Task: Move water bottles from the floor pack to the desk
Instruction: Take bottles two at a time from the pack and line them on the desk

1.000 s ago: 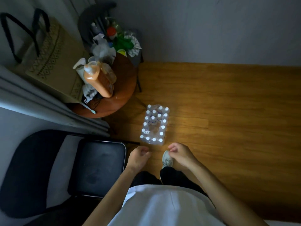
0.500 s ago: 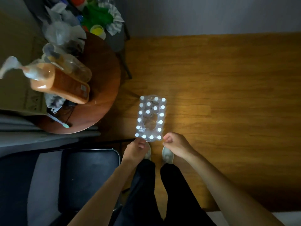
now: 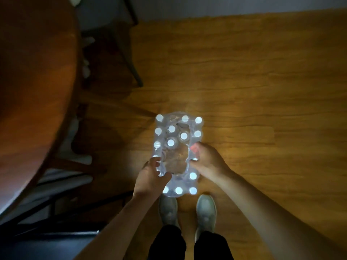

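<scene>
A shrink-wrapped pack of water bottles [image 3: 178,190] with white caps stands on the wooden floor just in front of my shoes. Its plastic wrap [image 3: 176,166] has a torn hole in the middle of the top. My left hand [image 3: 151,177] curls over the left edge of that hole, thumb inside and fingers outside by a cap. On the right edge of the hole, my right hand [image 3: 205,162] pinches the wrap between thumb and fingers. Several loose-looking bottles [image 3: 170,142] show at the far end of the hole.
A round brown table [image 3: 37,81] fills the left side, close above the floor pack. Dark chair legs [image 3: 131,62] stand behind it, and a dark chair seat [image 3: 47,244] sits at lower left. Open wooden floor [image 3: 262,81] stretches to the right up to the wall.
I have bent down much closer to the pack. Both hands moved forward from the pack's near end onto its top and closed on the wrap at the hole's edges.
</scene>
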Motion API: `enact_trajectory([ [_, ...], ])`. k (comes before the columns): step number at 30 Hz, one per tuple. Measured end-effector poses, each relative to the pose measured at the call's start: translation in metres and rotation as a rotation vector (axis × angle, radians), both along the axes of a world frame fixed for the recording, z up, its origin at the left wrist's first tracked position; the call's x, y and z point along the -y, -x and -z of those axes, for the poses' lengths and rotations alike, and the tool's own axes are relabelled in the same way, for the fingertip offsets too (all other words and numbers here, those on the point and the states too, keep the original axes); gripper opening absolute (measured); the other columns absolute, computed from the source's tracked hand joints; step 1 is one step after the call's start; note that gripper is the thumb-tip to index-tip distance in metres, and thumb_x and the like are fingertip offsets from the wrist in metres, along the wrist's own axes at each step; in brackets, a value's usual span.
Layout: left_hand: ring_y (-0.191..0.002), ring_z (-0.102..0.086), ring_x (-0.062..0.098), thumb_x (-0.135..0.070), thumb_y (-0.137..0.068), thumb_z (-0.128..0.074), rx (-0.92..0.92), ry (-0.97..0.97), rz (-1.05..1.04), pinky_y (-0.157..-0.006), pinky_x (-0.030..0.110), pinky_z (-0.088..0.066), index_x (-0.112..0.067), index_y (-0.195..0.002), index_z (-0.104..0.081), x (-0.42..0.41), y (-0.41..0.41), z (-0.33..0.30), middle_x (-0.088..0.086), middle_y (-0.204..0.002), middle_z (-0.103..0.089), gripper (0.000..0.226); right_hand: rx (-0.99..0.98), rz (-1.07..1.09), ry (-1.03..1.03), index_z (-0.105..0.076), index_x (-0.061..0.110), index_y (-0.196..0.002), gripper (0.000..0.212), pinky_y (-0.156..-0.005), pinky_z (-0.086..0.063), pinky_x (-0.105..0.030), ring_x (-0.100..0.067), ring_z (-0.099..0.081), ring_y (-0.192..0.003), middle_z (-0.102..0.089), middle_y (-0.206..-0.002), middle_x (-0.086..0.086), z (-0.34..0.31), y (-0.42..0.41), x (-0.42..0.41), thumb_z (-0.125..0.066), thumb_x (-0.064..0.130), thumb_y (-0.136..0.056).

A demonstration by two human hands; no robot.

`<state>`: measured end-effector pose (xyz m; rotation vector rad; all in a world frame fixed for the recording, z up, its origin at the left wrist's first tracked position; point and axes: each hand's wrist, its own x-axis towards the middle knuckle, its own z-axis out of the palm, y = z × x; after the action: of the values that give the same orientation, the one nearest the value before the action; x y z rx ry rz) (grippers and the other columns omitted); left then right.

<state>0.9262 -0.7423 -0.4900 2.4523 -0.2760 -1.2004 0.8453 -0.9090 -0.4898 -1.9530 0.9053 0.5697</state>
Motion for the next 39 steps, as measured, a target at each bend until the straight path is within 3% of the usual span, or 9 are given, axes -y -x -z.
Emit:
enact_trajectory([
  [4,-0.114,-0.063,0.024,-0.028,-0.084,-0.071,0.030,0.004,0.077,-0.094,0.030,-0.048,-0.018,-0.128,-0.055,0.021,-0.015,0.074,0.004,-0.129,-0.064,0.048,-0.011,-0.040,0.080,-0.057,0.011,-0.123,0.042,-0.084,-0.045,-0.026,-0.027,-0.060,-0.112,-0.061,-0.122,-0.011,0.077,-0.025,0.012,-0.066,0.016,-0.082],
  [9,-0.113,-0.061,0.028,-0.027,-0.079,-0.074,0.154,-0.057,0.103,-0.092,0.034,-0.049,-0.015,-0.135,-0.052,0.044,-0.034,0.152,0.012,-0.133,-0.056,0.061,0.004,-0.125,0.246,-0.048,0.012,-0.131,0.049,-0.085,-0.053,-0.041,-0.033,-0.059,-0.112,-0.054,-0.126,-0.012,0.149,-0.048,0.008,-0.063,0.016,-0.084],
  [13,-0.117,-0.057,0.030,-0.033,-0.082,-0.072,0.228,-0.111,0.152,-0.093,0.037,-0.048,-0.014,-0.132,-0.054,0.053,-0.042,0.188,0.013,-0.132,-0.053,0.057,0.019,-0.117,0.351,-0.039,0.018,-0.140,0.062,-0.075,-0.048,-0.039,-0.035,-0.059,-0.109,-0.045,-0.130,-0.011,0.187,-0.057,-0.005,-0.065,0.012,-0.084],
  [18,-0.104,-0.063,0.030,-0.028,-0.084,-0.069,0.350,-0.052,0.281,-0.084,0.036,-0.050,-0.015,-0.122,-0.059,0.054,-0.040,0.210,0.012,-0.120,-0.058,0.042,0.006,-0.110,0.443,-0.046,0.010,-0.130,0.052,-0.076,-0.050,-0.042,-0.036,-0.059,-0.105,-0.042,-0.129,-0.015,0.209,-0.062,-0.004,-0.066,0.007,-0.083],
  [24,-0.106,-0.062,0.032,-0.022,-0.088,-0.070,0.386,-0.047,0.303,-0.086,0.039,-0.050,-0.015,-0.125,-0.055,0.067,-0.034,0.222,0.013,-0.125,-0.051,0.040,0.001,-0.178,0.495,-0.053,0.005,-0.125,0.042,-0.082,-0.050,-0.037,-0.034,-0.061,-0.109,-0.049,-0.127,-0.016,0.216,-0.065,0.005,-0.065,0.005,-0.085],
  [30,-0.094,-0.061,0.030,-0.010,-0.078,-0.072,0.350,0.003,0.252,-0.070,0.029,-0.038,-0.013,-0.103,-0.062,0.060,-0.030,0.215,0.010,-0.112,-0.056,0.027,0.057,-0.134,0.385,-0.057,0.004,-0.118,0.037,-0.083,-0.051,-0.036,-0.035,-0.062,-0.105,-0.054,-0.122,-0.014,0.210,-0.056,0.001,-0.067,0.004,-0.082],
  [39,-0.077,-0.055,0.019,-0.008,-0.067,-0.080,0.355,0.098,0.190,-0.064,0.022,-0.033,-0.011,-0.090,-0.068,0.027,-0.013,0.115,0.009,-0.094,-0.065,0.025,0.149,-0.005,0.306,-0.064,0.011,-0.103,0.026,-0.071,-0.042,-0.023,-0.024,-0.064,-0.094,-0.060,-0.107,-0.007,0.107,-0.028,-0.017,-0.073,0.010,-0.078],
])
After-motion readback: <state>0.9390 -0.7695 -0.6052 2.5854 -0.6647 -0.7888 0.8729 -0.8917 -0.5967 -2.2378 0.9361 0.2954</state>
